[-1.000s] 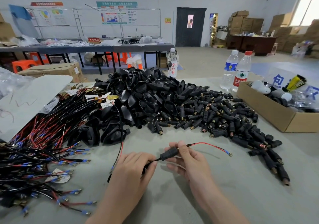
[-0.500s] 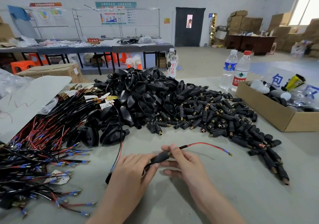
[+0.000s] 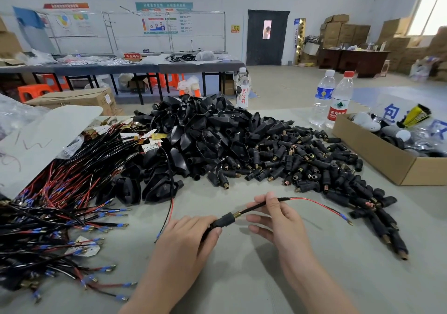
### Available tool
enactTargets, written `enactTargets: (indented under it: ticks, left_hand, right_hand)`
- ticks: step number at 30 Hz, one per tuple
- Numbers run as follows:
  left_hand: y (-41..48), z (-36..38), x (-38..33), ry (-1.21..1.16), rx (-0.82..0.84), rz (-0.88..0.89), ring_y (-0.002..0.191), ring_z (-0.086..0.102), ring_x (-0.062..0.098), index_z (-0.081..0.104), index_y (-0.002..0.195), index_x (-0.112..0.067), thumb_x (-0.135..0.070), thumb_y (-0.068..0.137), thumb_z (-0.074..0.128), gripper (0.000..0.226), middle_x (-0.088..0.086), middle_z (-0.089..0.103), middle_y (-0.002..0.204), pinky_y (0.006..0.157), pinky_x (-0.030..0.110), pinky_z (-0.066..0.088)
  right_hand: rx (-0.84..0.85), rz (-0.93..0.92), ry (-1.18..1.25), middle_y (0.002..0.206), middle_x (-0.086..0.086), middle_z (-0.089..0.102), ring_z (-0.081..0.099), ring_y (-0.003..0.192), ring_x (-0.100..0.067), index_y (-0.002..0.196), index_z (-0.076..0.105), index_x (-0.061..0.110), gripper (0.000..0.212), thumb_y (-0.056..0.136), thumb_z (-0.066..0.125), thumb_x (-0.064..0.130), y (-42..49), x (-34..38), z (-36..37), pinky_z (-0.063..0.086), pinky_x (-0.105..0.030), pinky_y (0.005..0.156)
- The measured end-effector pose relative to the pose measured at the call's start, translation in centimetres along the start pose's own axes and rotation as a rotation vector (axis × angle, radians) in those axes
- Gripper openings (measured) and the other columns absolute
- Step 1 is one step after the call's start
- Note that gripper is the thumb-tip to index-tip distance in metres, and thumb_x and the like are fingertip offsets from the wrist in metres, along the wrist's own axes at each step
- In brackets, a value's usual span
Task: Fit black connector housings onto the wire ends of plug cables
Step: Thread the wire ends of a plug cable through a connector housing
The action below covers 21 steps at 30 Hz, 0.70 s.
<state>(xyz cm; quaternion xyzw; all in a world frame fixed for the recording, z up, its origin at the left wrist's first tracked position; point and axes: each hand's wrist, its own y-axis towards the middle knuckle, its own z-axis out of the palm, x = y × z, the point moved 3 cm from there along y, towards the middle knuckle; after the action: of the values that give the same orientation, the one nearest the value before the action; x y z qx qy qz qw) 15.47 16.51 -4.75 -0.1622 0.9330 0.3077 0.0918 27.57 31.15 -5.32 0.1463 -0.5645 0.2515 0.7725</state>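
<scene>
Place: a factory assembly hall, pale walls, bare concrete floor [image 3: 290, 84]
Workstation: grey desk [image 3: 242, 280] heaped with black connector housings [image 3: 302, 164] and bundled plug cables [image 3: 60, 193]
Behind: long desks [image 3: 121, 67] strewn with parts, orange stools [image 3: 31, 91] beneath
Walls: printed charts [image 3: 164, 21] hung in a row
Stock: cardboard cartons [image 3: 346, 33] stacked by the window [image 3: 433, 6] at right, an open cardboard box [image 3: 377, 154] of parts on the desk

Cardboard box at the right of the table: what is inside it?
The cardboard box holds white rounded pieces, a yellow-and-black packet and dark items among clear plastic printed with blue characters. Whatever lies beneath them is covered; the box's right part is out of frame.
</scene>
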Motion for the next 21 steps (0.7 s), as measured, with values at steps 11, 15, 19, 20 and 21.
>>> enactTargets:
  ticks: [11, 15, 19, 20, 21]
  left_hand:
    - [-0.2, -0.1, 0.0, -0.024, 0.026, -0.045, 0.075, 0.054, 0.003, 0.071, 0.101, -0.029, -0.044, 0.093, 0.048, 0.029, -0.021, 0.063, 0.08, 0.072, 0.017, 0.036]
    - [-0.2, 0.2, -0.2, 0.001, -0.017, -0.012, 0.07, 0.056, 0.006, 0.072, 0.095, -0.028, -0.041, 0.091, 0.053, 0.024, -0.02, 0.063, 0.077, 0.069, 0.019, 0.036]
    - [-0.1, 0.2, -0.1, -0.017, -0.026, -0.005, 0.07, 0.056, 0.005, 0.073, 0.095, -0.027, -0.044, 0.09, 0.047, 0.031, -0.019, 0.063, 0.076, 0.069, 0.018, 0.037]
    - [-0.1, 0.2, 0.0, -0.034, -0.026, -0.014, 0.071, 0.055, 0.004, 0.073, 0.096, -0.027, -0.045, 0.09, 0.047, 0.032, -0.019, 0.063, 0.077, 0.069, 0.017, 0.036]
    - [-0.1, 0.2, 0.1, -0.041, -0.022, -0.02, 0.072, 0.054, 0.004, 0.072, 0.096, -0.027, -0.045, 0.091, 0.046, 0.032, -0.02, 0.063, 0.078, 0.069, 0.017, 0.036]
  right_hand:
    - [-0.115, 0.031, 0.196, 0.09, -0.009, 0.077, 0.073, 0.071, -0.02, 0.103, 0.066, 0.01, 0.029, 0.1, 0.051, 0.035, 0.6, 0.5, -1.6, 0.059, -0.026, 0.06]
    - [0.112, 0.159, 0.102, 0.09, -0.009, 0.077, 0.071, 0.074, -0.017, 0.102, 0.069, 0.005, 0.027, 0.087, 0.066, 0.027, -0.2, -1.2, 0.8, 0.06, -0.027, 0.065]
    - [0.195, 0.127, -0.073, 0.086, -0.005, 0.076, 0.069, 0.077, -0.01, 0.099, 0.072, 0.005, 0.018, 0.093, 0.066, 0.021, -0.7, -2.0, 1.6, 0.059, -0.026, 0.069]
    - [0.182, 0.109, -0.076, 0.086, -0.005, 0.076, 0.068, 0.076, -0.01, 0.097, 0.074, 0.006, 0.018, 0.093, 0.065, 0.021, -0.5, -1.9, 1.5, 0.059, -0.026, 0.067]
    - [0.165, 0.094, -0.081, 0.087, -0.006, 0.076, 0.068, 0.076, -0.01, 0.096, 0.075, 0.006, 0.018, 0.094, 0.064, 0.021, -0.5, -1.7, 1.4, 0.059, -0.026, 0.066]
